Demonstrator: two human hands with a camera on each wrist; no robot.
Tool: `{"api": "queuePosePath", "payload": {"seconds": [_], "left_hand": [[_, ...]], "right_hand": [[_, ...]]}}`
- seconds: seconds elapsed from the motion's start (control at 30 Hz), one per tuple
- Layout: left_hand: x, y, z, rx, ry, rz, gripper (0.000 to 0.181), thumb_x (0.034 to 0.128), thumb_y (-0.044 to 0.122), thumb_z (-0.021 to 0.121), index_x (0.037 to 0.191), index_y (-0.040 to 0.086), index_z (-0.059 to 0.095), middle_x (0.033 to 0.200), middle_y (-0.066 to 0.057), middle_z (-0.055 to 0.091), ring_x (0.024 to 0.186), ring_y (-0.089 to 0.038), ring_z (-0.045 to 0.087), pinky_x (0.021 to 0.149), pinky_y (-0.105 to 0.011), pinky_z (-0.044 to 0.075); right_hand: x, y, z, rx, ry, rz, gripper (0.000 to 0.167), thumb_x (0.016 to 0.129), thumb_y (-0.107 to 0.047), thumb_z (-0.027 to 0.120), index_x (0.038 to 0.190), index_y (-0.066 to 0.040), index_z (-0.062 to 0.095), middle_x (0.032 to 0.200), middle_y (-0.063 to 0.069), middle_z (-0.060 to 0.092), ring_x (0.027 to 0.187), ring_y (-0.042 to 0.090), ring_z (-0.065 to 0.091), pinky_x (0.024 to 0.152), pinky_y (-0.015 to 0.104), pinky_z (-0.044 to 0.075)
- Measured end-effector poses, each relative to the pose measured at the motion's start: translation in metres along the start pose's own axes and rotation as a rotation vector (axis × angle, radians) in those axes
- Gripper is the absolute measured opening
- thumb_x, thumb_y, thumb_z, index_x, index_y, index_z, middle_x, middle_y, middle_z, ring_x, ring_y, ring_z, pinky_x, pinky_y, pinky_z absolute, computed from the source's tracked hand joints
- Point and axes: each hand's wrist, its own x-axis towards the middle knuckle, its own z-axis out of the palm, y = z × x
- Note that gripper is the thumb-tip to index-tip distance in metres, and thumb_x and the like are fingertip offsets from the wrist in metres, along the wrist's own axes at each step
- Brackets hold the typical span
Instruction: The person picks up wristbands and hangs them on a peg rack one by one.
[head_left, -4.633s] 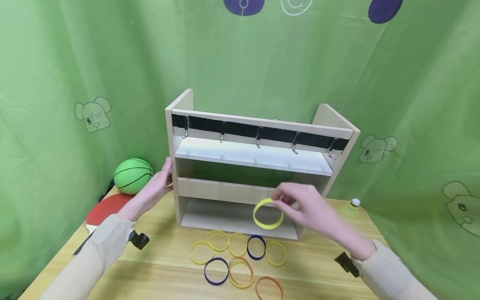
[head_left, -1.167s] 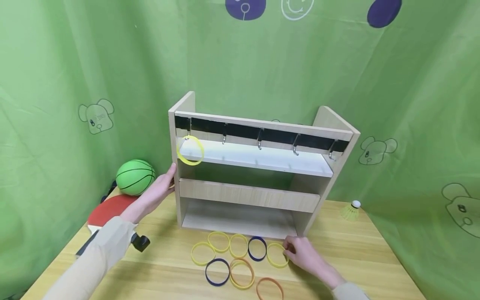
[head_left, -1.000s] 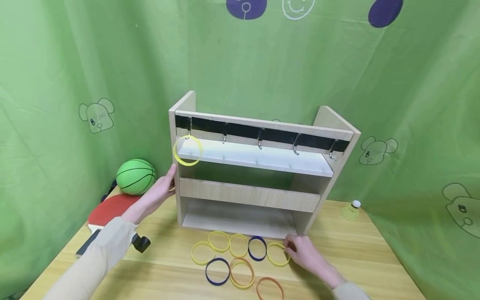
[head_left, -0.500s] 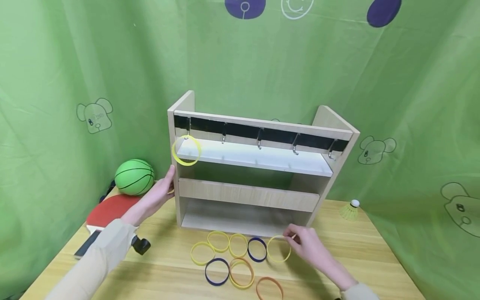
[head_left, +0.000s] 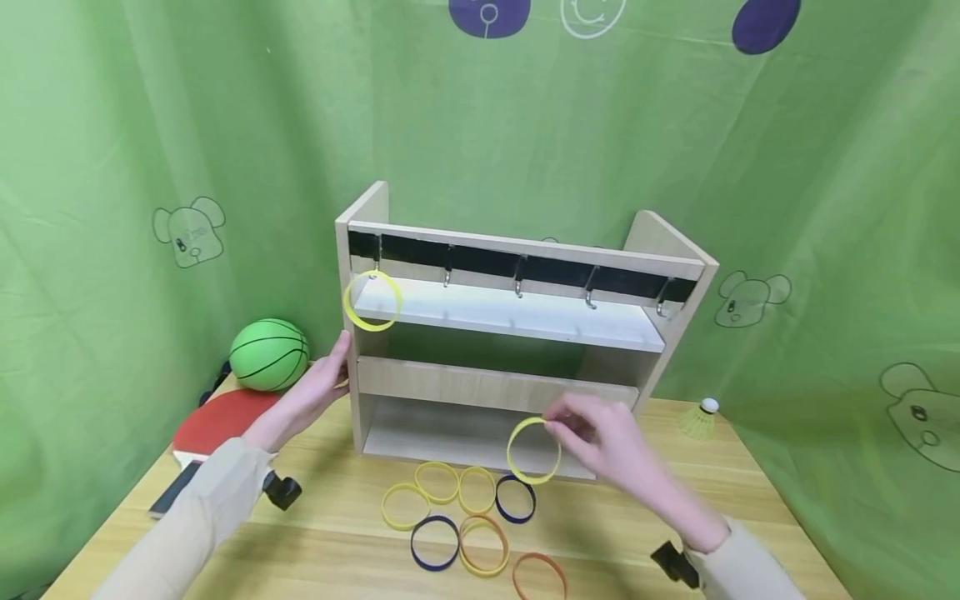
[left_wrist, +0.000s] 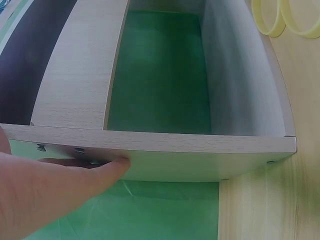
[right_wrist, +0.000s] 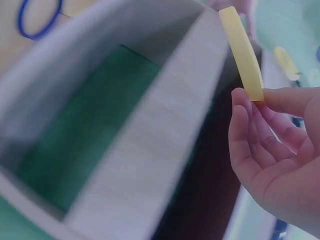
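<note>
My right hand (head_left: 611, 437) pinches a yellow wristband (head_left: 534, 481) between thumb and fingertips, in front of the shelf's lower opening. The right wrist view shows the same yellow wristband (right_wrist: 242, 52) edge-on. A wooden shelf unit (head_left: 495, 385) carries a row of several metal hooks (head_left: 518, 287) on a black strip. From the leftmost hook hangs another yellow wristband (head_left: 372, 327). My left hand (head_left: 311, 387) rests against the outside of the shelf's left side panel; in the left wrist view its thumb and a finger lie along that panel (left_wrist: 175, 157).
On the wooden table (head_left: 337, 550) lie several yellow wristbands (head_left: 406, 528), blue wristbands (head_left: 433, 568) and orange wristbands (head_left: 542, 557), some overlapping. A green ball (head_left: 270, 354) and a red table tennis bat (head_left: 221, 417) are at left, a shuttlecock (head_left: 701, 421) at right. A green curtain hangs behind.
One yellow wristband went onto the leftmost hook. My right hand then took the rightmost yellow wristband off the table and lifted it up and left. My left hand stays at the side panel.
</note>
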Motion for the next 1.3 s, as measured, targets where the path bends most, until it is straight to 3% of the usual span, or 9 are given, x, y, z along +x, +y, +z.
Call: {"api": "queuePosePath", "payload": {"seconds": [0.3,0.57,0.93,1.1,1.3], "left_hand": [[-0.002,0.001,0.001,-0.005,0.004,0.004,0.092,0.0987,0.069,0.015,0.158,0.0,0.0,0.165,-0.026,0.002,0.155,-0.04,0.003,0.128,-0.055,0.011],[-0.002,0.002,0.0,0.013,0.022,-0.015,0.095,0.0978,0.071,0.015,0.158,-0.001,-0.002,0.164,-0.029,0.0,0.154,-0.042,0.004,0.128,-0.054,0.012],[-0.001,0.002,0.001,0.006,0.029,-0.007,0.093,0.0985,0.07,0.015,0.158,-0.001,0.0,0.165,-0.028,0.002,0.154,-0.042,0.005,0.127,-0.055,0.013],[-0.001,0.002,0.002,0.017,0.023,-0.009,0.093,0.0982,0.07,0.014,0.158,0.0,0.0,0.164,-0.028,0.001,0.154,-0.043,0.005,0.127,-0.055,0.013],[0.0,0.0,0.002,0.0,0.022,0.002,0.092,0.0991,0.069,0.015,0.158,-0.001,0.004,0.164,-0.028,0.006,0.154,-0.042,0.009,0.127,-0.055,0.014]], "right_hand": [[0.066,-0.034,-0.036,-0.038,0.011,-0.09,0.013,0.084,0.002,0.074,0.093,-0.007,0.071,0.084,0.001,0.073,0.07,0.005,0.065,0.064,0.017,0.059],[0.111,-0.055,-0.05,-0.049,0.06,-0.11,0.004,0.09,-0.006,0.071,0.095,-0.007,0.071,0.09,0.002,0.074,0.072,0.007,0.069,0.069,0.021,0.061],[0.159,-0.063,-0.036,-0.043,0.077,-0.184,0.004,0.092,-0.004,0.066,0.092,-0.003,0.07,0.084,0.006,0.073,0.071,0.011,0.067,0.067,0.023,0.06],[0.169,-0.064,-0.026,-0.044,0.055,-0.186,0.004,0.091,0.0,0.065,0.091,-0.001,0.069,0.084,0.008,0.072,0.071,0.013,0.067,0.067,0.022,0.06],[0.173,-0.061,-0.014,-0.135,0.043,-0.224,0.006,0.09,0.001,0.063,0.088,-0.003,0.068,0.085,0.008,0.072,0.073,0.015,0.068,0.067,0.025,0.06]]}}
